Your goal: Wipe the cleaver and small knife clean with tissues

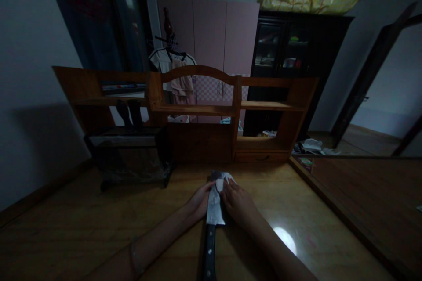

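A cleaver (214,210) lies flat on the wooden desk (99,224), blade pointing away from me, its dark handle (209,254) toward me. My left hand (198,202) rests against the blade's left edge with its fingers pressed on the metal. On the far part of the blade my right hand (238,202) presses a white cloth or tissue (223,181) with curled fingers.
A wooden desktop shelf unit (231,109) stands at the back of the desk. A dark rack (128,153) with a clear front sits at the left. A lamp glare spot (285,239) shines right of my right arm. Wardrobes and a doorway lie beyond.
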Motion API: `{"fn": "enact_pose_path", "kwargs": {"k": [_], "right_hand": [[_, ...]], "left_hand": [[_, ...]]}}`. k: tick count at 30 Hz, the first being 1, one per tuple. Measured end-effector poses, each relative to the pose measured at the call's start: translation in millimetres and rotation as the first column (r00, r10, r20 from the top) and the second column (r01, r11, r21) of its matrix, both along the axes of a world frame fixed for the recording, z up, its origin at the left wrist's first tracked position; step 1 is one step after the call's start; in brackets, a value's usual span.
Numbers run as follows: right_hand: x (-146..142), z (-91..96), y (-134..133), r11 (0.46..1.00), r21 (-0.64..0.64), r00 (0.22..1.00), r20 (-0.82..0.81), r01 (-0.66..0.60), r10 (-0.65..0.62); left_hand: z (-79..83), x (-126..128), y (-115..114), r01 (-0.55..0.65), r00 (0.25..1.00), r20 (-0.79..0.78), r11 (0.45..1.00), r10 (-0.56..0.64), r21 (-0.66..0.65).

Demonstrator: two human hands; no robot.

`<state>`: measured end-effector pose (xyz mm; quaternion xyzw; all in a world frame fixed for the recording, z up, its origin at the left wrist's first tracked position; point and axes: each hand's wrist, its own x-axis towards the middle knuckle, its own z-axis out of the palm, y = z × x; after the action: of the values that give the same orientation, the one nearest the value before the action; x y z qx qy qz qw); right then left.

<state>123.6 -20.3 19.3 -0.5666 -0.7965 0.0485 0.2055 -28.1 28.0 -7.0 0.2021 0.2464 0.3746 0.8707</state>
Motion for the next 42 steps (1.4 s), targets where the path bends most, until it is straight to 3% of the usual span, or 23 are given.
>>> {"fn": "enact_pose_path", "kwargs": {"k": [42], "right_hand": [[1.1, -0.4, -0.2, 1.000, 0.010, 0.999, 0.029, -0.019, 0.019]], "left_hand": [[-0.6, 1.2, -0.2, -0.025, 1.000, -0.013, 0.999, 0.025, -0.032]]}}
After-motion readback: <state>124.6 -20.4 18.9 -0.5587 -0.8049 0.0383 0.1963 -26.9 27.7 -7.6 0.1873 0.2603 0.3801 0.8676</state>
